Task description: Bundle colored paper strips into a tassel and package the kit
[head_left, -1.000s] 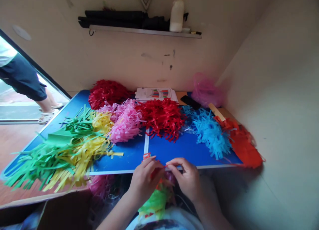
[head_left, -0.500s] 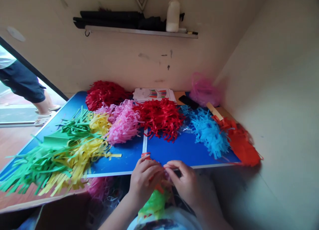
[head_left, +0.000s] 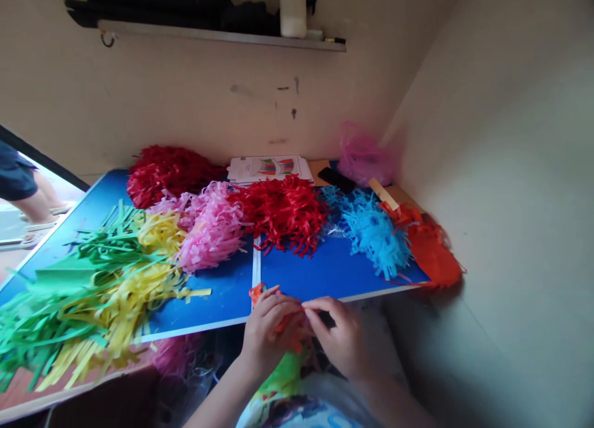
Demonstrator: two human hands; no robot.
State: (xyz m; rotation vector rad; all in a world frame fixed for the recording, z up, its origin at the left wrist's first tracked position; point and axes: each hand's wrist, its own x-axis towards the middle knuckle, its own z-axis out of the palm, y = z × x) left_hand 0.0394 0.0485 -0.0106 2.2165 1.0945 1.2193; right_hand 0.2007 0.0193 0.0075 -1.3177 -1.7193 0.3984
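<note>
Orange paper [head_left: 257, 293] at the table's near edge [head_left: 199, 329] seems light, tearable, best held by its ends. Left hand [head_left: 266, 332] and right hand [head_left: 342, 336] pinch it.

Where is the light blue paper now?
In the head view, the light blue paper lies on the right side of the table, between the central red bunch and the large orange paper.

The orange strip [head_left: 257, 293] looks papery, the blue tabletop [head_left: 320, 276] smooth.
</note>
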